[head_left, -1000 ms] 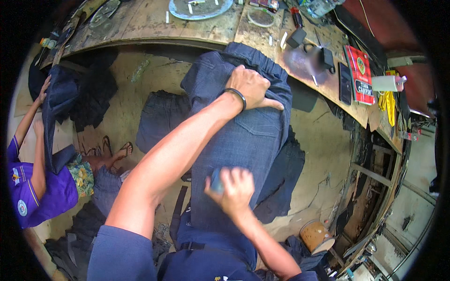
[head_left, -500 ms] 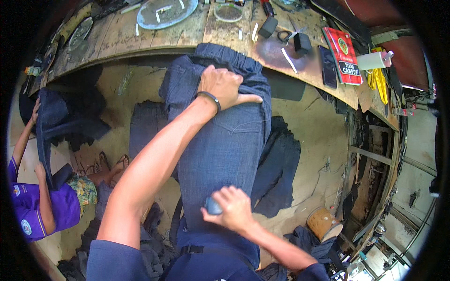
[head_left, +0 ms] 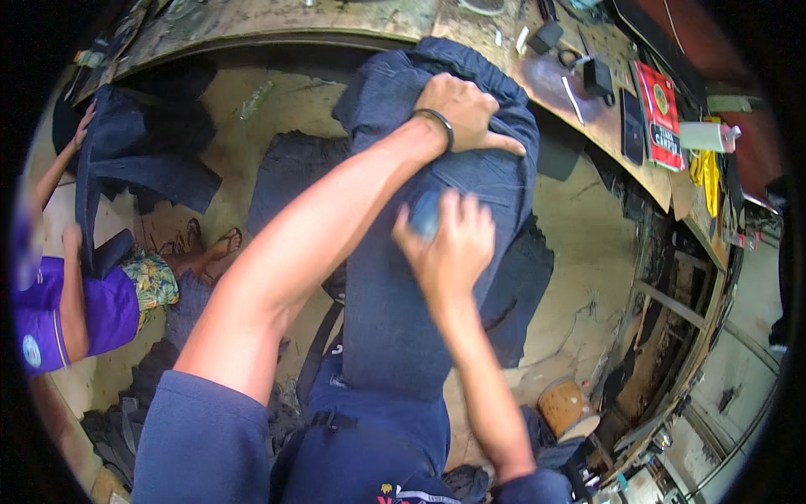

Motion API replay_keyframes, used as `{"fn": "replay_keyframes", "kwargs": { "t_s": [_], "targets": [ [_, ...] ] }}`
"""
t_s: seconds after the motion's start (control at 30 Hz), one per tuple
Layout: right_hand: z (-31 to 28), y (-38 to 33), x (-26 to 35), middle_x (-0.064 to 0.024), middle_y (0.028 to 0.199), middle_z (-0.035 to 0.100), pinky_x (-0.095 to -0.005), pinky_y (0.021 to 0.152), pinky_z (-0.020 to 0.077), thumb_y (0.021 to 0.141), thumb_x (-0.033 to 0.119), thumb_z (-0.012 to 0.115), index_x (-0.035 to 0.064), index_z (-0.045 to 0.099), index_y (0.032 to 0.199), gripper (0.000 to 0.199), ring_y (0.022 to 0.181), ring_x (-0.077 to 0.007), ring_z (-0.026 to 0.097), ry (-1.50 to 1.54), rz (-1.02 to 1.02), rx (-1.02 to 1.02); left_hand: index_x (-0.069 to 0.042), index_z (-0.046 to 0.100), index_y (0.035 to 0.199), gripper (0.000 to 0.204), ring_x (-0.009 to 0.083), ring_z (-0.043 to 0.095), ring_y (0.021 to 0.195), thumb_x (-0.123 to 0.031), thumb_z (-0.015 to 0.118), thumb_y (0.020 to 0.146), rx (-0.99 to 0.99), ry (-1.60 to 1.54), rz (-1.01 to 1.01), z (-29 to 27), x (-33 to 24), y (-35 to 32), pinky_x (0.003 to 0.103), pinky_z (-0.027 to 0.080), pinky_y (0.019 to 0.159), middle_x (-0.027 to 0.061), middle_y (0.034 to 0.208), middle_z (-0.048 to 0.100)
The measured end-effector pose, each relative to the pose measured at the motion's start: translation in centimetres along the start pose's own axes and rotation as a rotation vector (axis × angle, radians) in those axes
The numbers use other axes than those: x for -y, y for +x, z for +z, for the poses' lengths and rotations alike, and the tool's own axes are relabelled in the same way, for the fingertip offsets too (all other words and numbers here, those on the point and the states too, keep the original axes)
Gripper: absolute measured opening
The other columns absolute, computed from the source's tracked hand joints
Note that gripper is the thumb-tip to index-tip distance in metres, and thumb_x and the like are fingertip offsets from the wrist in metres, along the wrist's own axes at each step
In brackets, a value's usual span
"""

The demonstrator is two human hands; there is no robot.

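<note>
Denim trousers [head_left: 390,336] stretch back from the table [head_left: 369,15]. Near it, the left hand [head_left: 462,109] presses them, likely for steadiness, its grip unclear; farther back, the right hand [head_left: 456,248] clasps a blue object [head_left: 426,217].

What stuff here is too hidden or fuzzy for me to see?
- Head view: part of the blue object, covered by the blurred right hand.
- Head view: the denim garment under the left hand, hidden by that hand.
- Head view: the round dish, cut off by the top edge.
</note>
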State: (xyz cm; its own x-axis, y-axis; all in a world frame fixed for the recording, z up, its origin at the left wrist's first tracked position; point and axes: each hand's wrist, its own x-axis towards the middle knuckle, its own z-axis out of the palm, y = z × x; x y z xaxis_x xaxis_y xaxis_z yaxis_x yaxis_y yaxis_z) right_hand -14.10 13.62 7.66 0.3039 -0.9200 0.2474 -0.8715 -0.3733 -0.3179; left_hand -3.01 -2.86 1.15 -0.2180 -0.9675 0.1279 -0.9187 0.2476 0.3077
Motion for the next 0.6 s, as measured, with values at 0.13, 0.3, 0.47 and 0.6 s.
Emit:
{"fn": "replay_keyframes", "kwargs": {
  "t_s": [0.13, 0.3, 0.47, 0.6],
  "targets": [
    [-2.3, -11.0, 1.8, -0.0173, 0.104, 0.065, -0.0479, 0.084, 0.0538, 0.079, 0.037, 0.09, 0.0046, 0.068, 0.11, 0.05, 0.1, -0.0384, 0.065, 0.385, 0.225, 0.348, -0.009, 0.083, 0.086, 0.096, 0.0331, 0.079, 0.083, -0.101, 0.059, 0.073, -0.032, 0.002, 0.024, 0.1, 0.5, 0.4, 0.048, 0.062, 0.078, 0.0166, 0.084, 0.08],
    [-5.7, -29.5, -1.6, -0.0195, 0.125, 0.07, -0.0404, 0.101, 0.053, 0.085, 0.035, 0.09, 0.0014, 0.061, 0.142, 0.072, 0.115, -0.0314, 0.068, 0.557, 0.713, 0.046, -0.011, 0.077, 0.101, 0.072, 0.0278, 0.073, 0.103, -0.081, 0.065, 0.088, -0.158, 0.138, 0.192, 0.4, -0.4, 0.4, 0.047, 0.054, 0.088, 0.0083, 0.1, 0.076],
    [-5.5, -41.6, -4.2, -0.0132, 0.108, 0.076, -0.0354, 0.089, 0.0551, 0.09, 0.037, 0.087, -0.0029, 0.072, 0.123, 0.054, 0.098, -0.0167, 0.068, 1.076, 0.914, 0.442, -0.008, 0.065, 0.119, 0.041, 0.0308, 0.064, 0.114, -0.045, 0.064, 0.102, -0.177, 0.034, 0.084, 2.5, -7.0, -4.8, 0.053, 0.046, 0.099, 0.0116, 0.116, 0.069],
    [-6.8, -51.0, -4.3, -0.0131, 0.09, 0.079, -0.0407, 0.082, 0.0576, 0.088, 0.042, 0.087, -0.0013, 0.08, 0.107, 0.048, 0.083, -0.0205, 0.072, 0.776, 1.059, 0.533, -0.007, 0.071, 0.078, 0.067, 0.0387, 0.069, 0.074, -0.069, 0.06, 0.1, -0.09, -0.141, 0.114, 2.5, -13.9, -16.2, 0.054, 0.047, 0.078, 0.0184, 0.077, 0.072]
  ]
}}
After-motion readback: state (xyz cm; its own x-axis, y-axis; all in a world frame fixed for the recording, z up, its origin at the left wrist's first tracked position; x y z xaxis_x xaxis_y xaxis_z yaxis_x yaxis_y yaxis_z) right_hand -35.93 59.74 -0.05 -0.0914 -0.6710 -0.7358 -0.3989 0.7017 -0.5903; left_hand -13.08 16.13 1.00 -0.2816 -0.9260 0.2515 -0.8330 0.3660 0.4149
